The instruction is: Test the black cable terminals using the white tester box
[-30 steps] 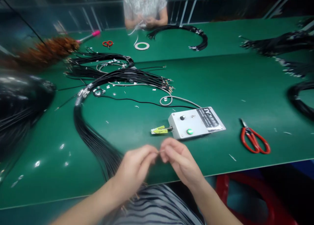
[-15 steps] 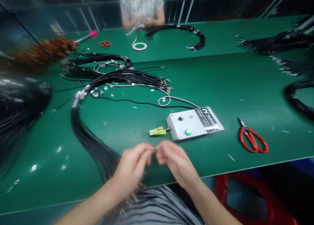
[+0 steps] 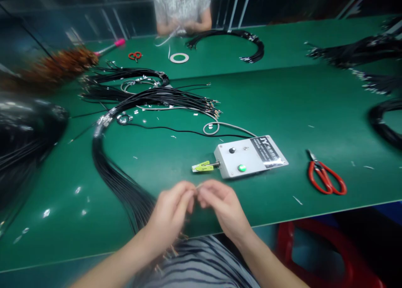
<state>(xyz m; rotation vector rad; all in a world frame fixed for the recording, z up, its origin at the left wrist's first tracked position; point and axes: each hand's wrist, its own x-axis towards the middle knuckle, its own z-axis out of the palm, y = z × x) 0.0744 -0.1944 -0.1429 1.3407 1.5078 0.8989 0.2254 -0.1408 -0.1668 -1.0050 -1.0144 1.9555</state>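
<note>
My left hand (image 3: 171,208) and my right hand (image 3: 221,204) meet near the table's front edge, fingertips pinched together. Between them shows a short pale bit of thin wire (image 3: 198,187), gripped from both sides; the fingers hide most of it. Under my left wrist runs a bundle of black cables (image 3: 127,191), curving back to a clear-wrapped bend, its copper-tipped ends hanging over the edge by my lap. Just beyond my hands lies a grey control box (image 3: 241,156) with a lit green button, a black knob and a yellow-green clip-like head (image 3: 203,166) pointing left.
Red-handled scissors (image 3: 325,177) lie at the right. More cable bundles (image 3: 176,96) spread across the middle left, with a black coil (image 3: 385,120) at the far right. Across the table a person (image 3: 184,11) handles white strip beside a tape roll (image 3: 179,58). Small scraps dot the green tabletop.
My right hand has moved slightly left, closing the gap to my left hand, so less of the wire shows. Elsewhere the scene stays almost the same, with a slight view shift.
</note>
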